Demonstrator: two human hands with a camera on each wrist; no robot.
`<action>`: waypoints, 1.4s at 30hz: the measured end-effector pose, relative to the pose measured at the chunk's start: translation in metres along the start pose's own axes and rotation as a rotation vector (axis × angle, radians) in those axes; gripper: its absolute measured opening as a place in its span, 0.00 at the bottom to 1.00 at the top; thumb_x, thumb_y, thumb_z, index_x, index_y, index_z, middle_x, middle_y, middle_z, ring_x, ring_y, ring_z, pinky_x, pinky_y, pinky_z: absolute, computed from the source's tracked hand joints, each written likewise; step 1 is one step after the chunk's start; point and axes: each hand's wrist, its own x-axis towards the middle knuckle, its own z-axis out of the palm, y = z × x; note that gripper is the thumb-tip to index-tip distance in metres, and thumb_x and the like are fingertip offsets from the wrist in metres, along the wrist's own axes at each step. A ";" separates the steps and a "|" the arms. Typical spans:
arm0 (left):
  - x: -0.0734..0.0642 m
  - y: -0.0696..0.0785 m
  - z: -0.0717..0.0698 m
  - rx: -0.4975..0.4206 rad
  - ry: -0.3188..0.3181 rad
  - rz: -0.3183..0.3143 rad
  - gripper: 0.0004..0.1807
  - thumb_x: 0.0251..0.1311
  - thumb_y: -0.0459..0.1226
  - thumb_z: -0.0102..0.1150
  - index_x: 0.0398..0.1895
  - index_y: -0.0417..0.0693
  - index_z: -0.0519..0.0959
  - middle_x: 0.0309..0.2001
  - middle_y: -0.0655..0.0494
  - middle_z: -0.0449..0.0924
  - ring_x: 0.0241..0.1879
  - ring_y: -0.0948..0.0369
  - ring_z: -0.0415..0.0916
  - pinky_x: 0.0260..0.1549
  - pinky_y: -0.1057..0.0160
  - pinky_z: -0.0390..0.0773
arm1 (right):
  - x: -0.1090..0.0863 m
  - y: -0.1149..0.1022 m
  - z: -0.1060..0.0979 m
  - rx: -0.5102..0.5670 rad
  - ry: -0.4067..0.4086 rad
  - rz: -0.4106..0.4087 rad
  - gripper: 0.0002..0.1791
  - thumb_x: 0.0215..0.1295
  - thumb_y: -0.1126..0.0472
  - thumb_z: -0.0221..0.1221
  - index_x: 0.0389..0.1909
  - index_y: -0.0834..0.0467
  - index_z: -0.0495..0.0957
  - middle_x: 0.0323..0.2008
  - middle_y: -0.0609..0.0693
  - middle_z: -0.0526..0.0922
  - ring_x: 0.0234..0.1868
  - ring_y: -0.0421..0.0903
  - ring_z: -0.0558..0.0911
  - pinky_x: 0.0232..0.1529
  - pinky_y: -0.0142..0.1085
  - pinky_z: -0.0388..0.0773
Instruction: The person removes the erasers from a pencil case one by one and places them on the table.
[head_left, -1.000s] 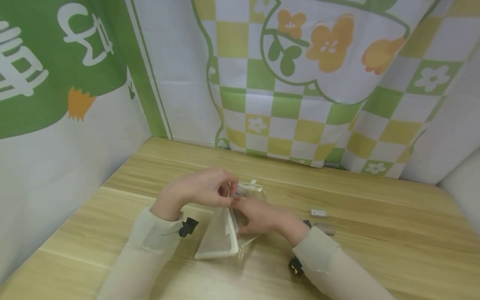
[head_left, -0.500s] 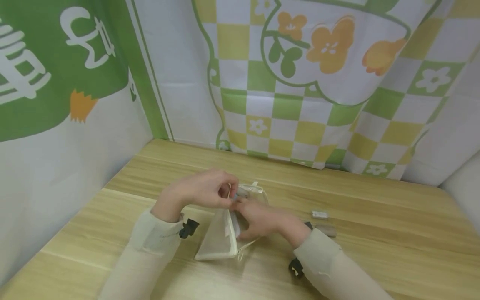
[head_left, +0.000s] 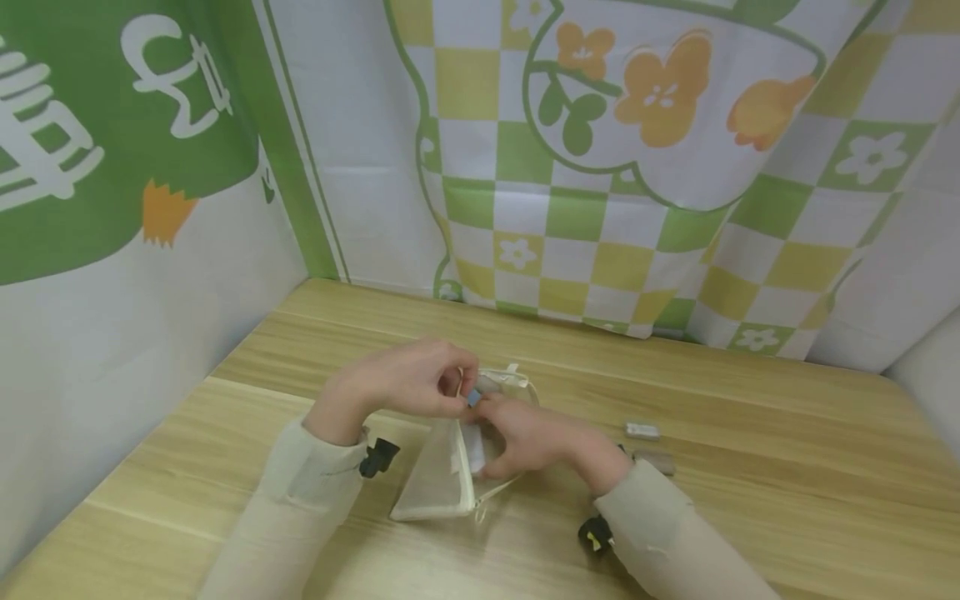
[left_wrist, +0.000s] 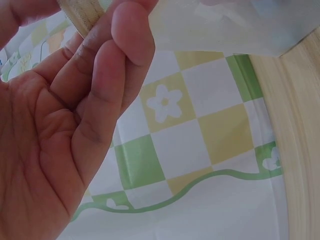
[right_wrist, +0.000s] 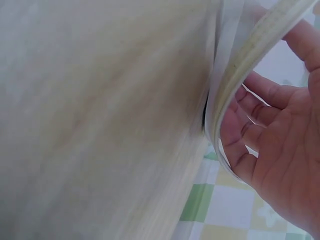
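Note:
A translucent cream zip pouch (head_left: 429,485) stands with its mouth unzipped between the two hands. The left hand (head_left: 415,377) pinches the zip edge at the far left of the opening; that zip tape (left_wrist: 84,16) passes between its fingers in the left wrist view. Reaching into the mouth, the right hand (head_left: 534,433) has its thumb apart from its loosely bent fingers. In the right wrist view its fingers (right_wrist: 267,92) lie behind the pouch's zip edge, with their tips partly hidden. A small blue item (head_left: 474,397) shows by the fingertips, and something white (head_left: 472,446) lies inside the pouch.
Right of the pouch, a small whitish block (head_left: 642,431) and a grey-brown piece (head_left: 658,462) lie on the wooden table (head_left: 780,467), close to the right sleeve. Black camera mounts (head_left: 378,457) sit at both wrists. A checked floral curtain (head_left: 570,225) hangs behind the table.
The right hand has shifted slightly to the right within the pouch mouth, and more of the blue and white items shows. The left hand keeps its pinch in the same place.

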 end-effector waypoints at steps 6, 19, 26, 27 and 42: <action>0.000 0.001 0.000 -0.016 -0.008 -0.023 0.02 0.50 0.35 0.58 0.28 0.51 0.76 0.19 0.66 0.74 0.20 0.71 0.66 0.21 0.71 0.67 | -0.005 -0.001 -0.003 0.021 0.005 0.025 0.37 0.52 0.56 0.70 0.63 0.63 0.70 0.72 0.58 0.64 0.70 0.53 0.68 0.68 0.46 0.68; -0.001 0.002 0.000 -0.027 -0.010 -0.037 0.04 0.50 0.34 0.57 0.29 0.51 0.76 0.18 0.66 0.73 0.18 0.71 0.64 0.19 0.71 0.64 | -0.013 -0.005 -0.004 0.048 0.024 0.002 0.34 0.52 0.57 0.70 0.60 0.64 0.72 0.56 0.50 0.71 0.47 0.47 0.75 0.45 0.32 0.76; -0.001 0.001 0.001 -0.017 -0.010 -0.037 0.04 0.50 0.34 0.57 0.29 0.52 0.75 0.18 0.66 0.73 0.18 0.71 0.64 0.20 0.71 0.65 | -0.018 -0.006 -0.002 0.056 0.039 -0.021 0.34 0.52 0.55 0.70 0.59 0.63 0.73 0.49 0.49 0.72 0.40 0.48 0.74 0.38 0.29 0.73; -0.001 0.002 0.001 -0.017 -0.011 -0.036 0.04 0.50 0.34 0.57 0.29 0.52 0.75 0.18 0.66 0.73 0.19 0.71 0.64 0.20 0.71 0.65 | -0.019 -0.006 -0.002 0.057 0.042 -0.021 0.34 0.52 0.55 0.70 0.60 0.63 0.73 0.50 0.49 0.72 0.40 0.48 0.75 0.38 0.29 0.73; -0.001 0.003 0.000 -0.020 -0.023 -0.042 0.04 0.50 0.33 0.58 0.29 0.50 0.75 0.19 0.65 0.72 0.20 0.70 0.65 0.21 0.71 0.66 | -0.029 -0.004 -0.005 0.115 0.111 -0.028 0.34 0.53 0.55 0.71 0.60 0.62 0.74 0.52 0.49 0.72 0.43 0.49 0.74 0.41 0.31 0.74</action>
